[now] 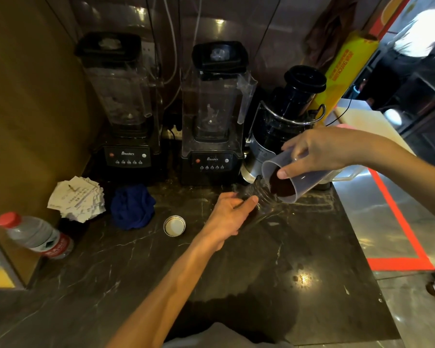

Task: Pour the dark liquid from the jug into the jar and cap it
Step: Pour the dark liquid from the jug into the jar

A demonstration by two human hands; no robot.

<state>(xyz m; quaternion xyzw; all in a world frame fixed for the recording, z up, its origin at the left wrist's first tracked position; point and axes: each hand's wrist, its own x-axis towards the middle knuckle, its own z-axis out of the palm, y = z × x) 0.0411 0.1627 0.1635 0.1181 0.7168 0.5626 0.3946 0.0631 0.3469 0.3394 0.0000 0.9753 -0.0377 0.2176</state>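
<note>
Right hand (319,149) tips jug (299,179) over jar (264,199); left hand (230,217) grips jar

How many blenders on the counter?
2. One blender stands at the back left; the other blender is just to its right, centre back. The dark machine right of them is a juicer, not counted. None appear hidden.

Both forearms are bare, with no sleeves, watch or rings showing on the left hand (227,217) or right hand (319,149). Grey cloth shows at the bottom edge.
</note>
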